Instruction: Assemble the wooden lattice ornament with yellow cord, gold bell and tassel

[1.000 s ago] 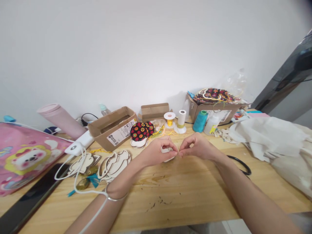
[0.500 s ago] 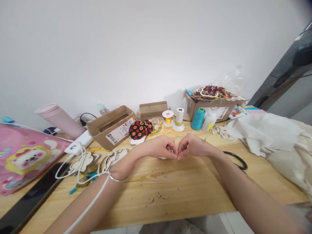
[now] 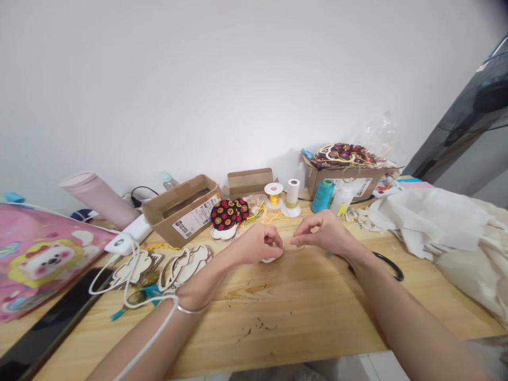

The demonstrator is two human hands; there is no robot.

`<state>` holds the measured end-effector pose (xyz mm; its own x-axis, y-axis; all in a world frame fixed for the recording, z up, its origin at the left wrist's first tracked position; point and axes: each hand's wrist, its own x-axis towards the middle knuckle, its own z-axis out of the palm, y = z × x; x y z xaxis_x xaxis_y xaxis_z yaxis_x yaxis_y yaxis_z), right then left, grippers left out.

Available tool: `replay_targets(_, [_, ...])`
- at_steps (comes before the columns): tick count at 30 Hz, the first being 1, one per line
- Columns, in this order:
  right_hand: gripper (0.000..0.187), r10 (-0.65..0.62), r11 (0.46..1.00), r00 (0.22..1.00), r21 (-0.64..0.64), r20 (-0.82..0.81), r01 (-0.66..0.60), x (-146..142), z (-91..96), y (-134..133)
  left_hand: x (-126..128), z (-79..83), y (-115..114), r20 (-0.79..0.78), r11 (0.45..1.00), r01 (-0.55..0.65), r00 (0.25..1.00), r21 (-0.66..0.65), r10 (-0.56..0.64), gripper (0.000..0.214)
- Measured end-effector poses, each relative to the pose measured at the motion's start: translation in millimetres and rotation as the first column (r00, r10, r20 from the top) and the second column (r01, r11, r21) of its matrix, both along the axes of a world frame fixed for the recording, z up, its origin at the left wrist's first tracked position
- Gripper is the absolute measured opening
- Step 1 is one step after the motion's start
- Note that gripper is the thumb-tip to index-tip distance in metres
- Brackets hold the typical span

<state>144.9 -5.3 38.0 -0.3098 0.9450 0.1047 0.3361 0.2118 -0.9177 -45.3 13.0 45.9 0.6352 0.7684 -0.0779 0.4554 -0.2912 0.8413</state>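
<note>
My left hand (image 3: 262,244) is closed in a pinch above the middle of the table. Under its fingers the edge of a small pale piece (image 3: 269,260) shows, mostly hidden by the hand. A short gap to the right, my right hand (image 3: 322,233) also pinches thumb and finger together. Whatever it holds is too small to make out. Beyond the hands stand a spool of yellow thread (image 3: 273,197), a white spool (image 3: 292,201) and a teal thread cone (image 3: 323,196). Black patterned fabric pieces (image 3: 225,215) lie behind my left hand.
An open cardboard box (image 3: 182,211) stands at the left, and a full box (image 3: 357,177) at the back right. White cloth (image 3: 432,219) covers the right side. Pale cloud-shaped pieces (image 3: 137,267), a white cable (image 3: 159,328) and a dark phone (image 3: 51,323) lie at the left.
My hands were touching at the fingertips and are now apart. The right hand has moved right and slightly up, the left slightly left.
</note>
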Motion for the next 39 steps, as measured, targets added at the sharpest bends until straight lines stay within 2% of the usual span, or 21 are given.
replay_targets(2, [0.018, -0.042, 0.999, 0.999, 0.016, 0.011, 0.042, -1.7, 2.7, -1.0, -4.1, -4.0, -0.4, 0.091, 0.991, -0.115, 0.989, -0.07, 0.121, 0.012])
replay_targets(4, [0.018, -0.027, 1.0, 0.999, 0.002, 0.033, 0.026, -3.4, 3.2, -1.3, -7.1, -7.1, 0.2, 0.178, 0.977, -0.184, 0.963, -0.111, 0.202, 0.019])
replay_targets(6, [0.018, -0.007, 1.0, 0.999, -0.019, 0.042, 0.008, -4.4, 2.1, -0.8, -7.9, -8.3, 0.8, 0.226, 0.974, -0.184, 0.951, -0.13, 0.21, 0.022])
replay_targets(9, [0.017, 0.001, 0.999, 0.999, -0.04, 0.04, 0.001, -4.3, -0.3, 0.4, -5.5, -6.2, 0.5, 0.217, 0.988, -0.096, 0.969, -0.123, 0.121, 0.022])
replay_targets(12, [0.015, 0.011, 0.999, 1.0, -0.049, 0.028, -0.01, -3.8, -1.5, 1.4, -2.2, -1.7, -0.9, 0.162, 0.999, -0.027, 0.986, -0.028, 0.031, 0.02])
replay_targets(19, [0.014, 0.037, 0.995, 0.999, -0.091, 0.017, -0.035, -5.3, -2.3, 3.1, -4.1, 3.1, 0.8, 0.027, 0.994, 0.044, 0.999, 0.098, -0.047, 0.022])
replay_targets(22, [0.015, 0.067, 0.994, 0.997, -0.094, 0.035, -0.063, -5.3, -4.7, 3.5, -5.4, 3.9, 3.1, -0.035, 0.975, 0.11, 0.994, 0.193, -0.105, 0.021])
replay_targets(25, [0.014, 0.08, 0.992, 0.994, -0.104, 0.074, -0.072, -5.6, -8.7, 3.9, -2.4, 6.8, 2.8, -0.107, 0.933, 0.19, 0.981, 0.306, -0.164, 0.017])
replay_targets(28, [0.01, 0.076, 0.992, 0.991, -0.105, 0.108, -0.065, -6.9, -11.3, 4.5, 4.0, 11.0, -1.7, -0.202, 0.885, 0.217, 0.969, 0.411, -0.144, 0.014])
replay_targets(32, [0.01, 0.029, 0.998, 0.999, -0.052, 0.024, -0.028, -9.1, -7.9, 3.9, 6.8, 11.1, -8.5, -0.215, 0.857, 0.132, 0.976, 0.498, -0.025, 0.011])
replay_targets(34, [0.013, -0.034, 0.999, 0.998, -0.02, -0.056, 0.033, -9.9, -4.1, 2.7, 3.2, 6.6, -10.1, -0.173, 0.876, 0.058, 0.985, 0.478, 0.029, 0.01])
replay_targets(36, [0.014, -0.07, 0.998, 0.992, -0.01, -0.104, 0.07, -10.5, -1.0, 1.3, -2.2, 0.7, -10.8, -0.124, 0.915, -0.007, 0.99, 0.403, 0.062, 0.01])
replay_targets(39, [0.013, -0.058, 0.998, 0.992, -0.03, -0.109, 0.055, -11.1, -0.1, 0.5, -9.0, -6.5, -11.7, -0.061, 0.966, -0.063, 0.995, 0.252, 0.081, 0.027])
